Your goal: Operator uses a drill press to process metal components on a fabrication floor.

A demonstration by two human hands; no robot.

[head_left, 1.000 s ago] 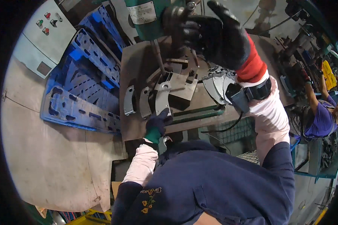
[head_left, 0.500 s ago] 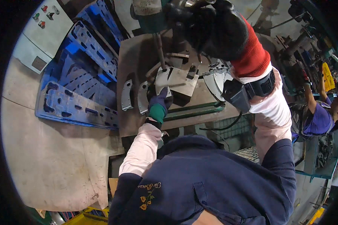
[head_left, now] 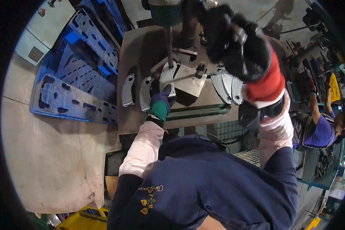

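My gloved left hand (head_left: 161, 98) is closed on the near end of a pale curved metal plate (head_left: 167, 78), with the thumb on top. The plate lies against a square metal fixture block (head_left: 188, 81) under a drill press spindle (head_left: 169, 48), whose lower end meets the plate's far end. Raised at the upper right of the press, my right hand (head_left: 237, 46) wears a black glove with a red cuff. It is closed round the press handle (head_left: 240, 35), of which only a blurred metal part shows between the fingers.
Two similar curved plates (head_left: 128, 90) lie left of my left hand. More curved plates (head_left: 221, 86) are stacked right of the fixture. A green rail (head_left: 199, 112) edges the worktable (head_left: 138, 124). Blue pallets (head_left: 74, 101) stand at left. Another person in purple (head_left: 321, 130) works at far right.
My right hand has moved to the right and nearer to me, and is blurred. The left hand stays on the plate. The whole view has shifted slightly.
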